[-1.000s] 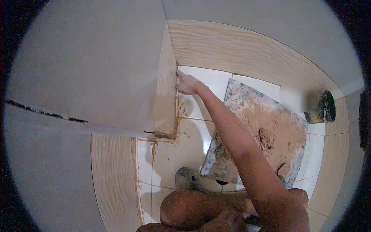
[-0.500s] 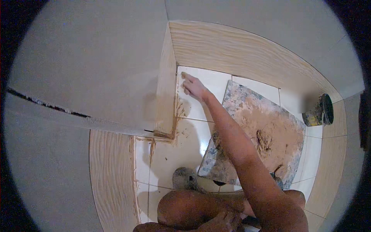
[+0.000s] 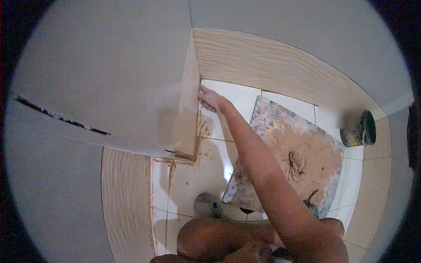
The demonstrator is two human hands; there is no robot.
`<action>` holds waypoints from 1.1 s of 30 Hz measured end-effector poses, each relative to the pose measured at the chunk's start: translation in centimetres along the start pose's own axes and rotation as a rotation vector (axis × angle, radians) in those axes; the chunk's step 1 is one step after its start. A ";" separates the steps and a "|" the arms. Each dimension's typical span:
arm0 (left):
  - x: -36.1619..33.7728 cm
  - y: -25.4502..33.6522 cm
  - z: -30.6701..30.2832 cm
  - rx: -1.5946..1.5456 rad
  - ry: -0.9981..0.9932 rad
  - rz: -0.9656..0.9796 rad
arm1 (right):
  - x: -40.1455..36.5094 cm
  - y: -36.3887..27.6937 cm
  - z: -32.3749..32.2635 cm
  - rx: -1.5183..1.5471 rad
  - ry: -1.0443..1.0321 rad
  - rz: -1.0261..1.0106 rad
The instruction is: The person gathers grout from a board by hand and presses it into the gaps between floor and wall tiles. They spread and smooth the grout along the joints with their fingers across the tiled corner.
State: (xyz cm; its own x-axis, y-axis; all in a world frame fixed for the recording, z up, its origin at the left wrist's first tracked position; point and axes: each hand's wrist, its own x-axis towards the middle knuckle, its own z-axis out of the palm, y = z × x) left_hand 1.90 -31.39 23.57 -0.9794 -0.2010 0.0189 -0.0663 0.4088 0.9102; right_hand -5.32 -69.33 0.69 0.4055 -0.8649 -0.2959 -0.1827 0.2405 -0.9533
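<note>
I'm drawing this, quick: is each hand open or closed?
Left hand: at the bottom edge; can't tell.
Right hand: partly curled by the beige, wavy-patterned tile strip, nothing visibly held; can't tell open or closed.

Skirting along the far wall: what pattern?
The skirting is cream-beige with wavy, wood-like ripples along its length; shows best in the head view.

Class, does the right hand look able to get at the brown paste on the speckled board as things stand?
Probably yes: the right hand appears to hold no tool, its forearm crosses above the speckled board, and nothing visible blocks the brown paste.
</note>
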 end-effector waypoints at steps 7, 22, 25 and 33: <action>-0.1 -0.2 1.4 0.007 0.025 -0.009 | -1.8 -2.6 0.8 -0.856 0.032 -0.002; 0.2 0.1 1.7 0.051 0.019 -0.012 | -3.1 -0.7 -2.8 -0.759 -0.166 -0.268; 0.2 0.2 1.5 0.056 0.007 -0.019 | -2.3 -1.4 -1.9 -0.688 0.027 -0.166; 0.2 -0.1 2.0 0.047 0.017 -0.006 | -1.2 1.6 -0.9 -0.795 -0.213 -0.266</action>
State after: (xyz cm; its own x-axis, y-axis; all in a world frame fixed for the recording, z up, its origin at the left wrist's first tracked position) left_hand 1.30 -29.69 22.62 -0.9756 -0.2185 0.0212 -0.0812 0.4490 0.8898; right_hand -6.96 -68.30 -0.45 0.6687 -0.7284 -0.1496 -0.5978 -0.4069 -0.6907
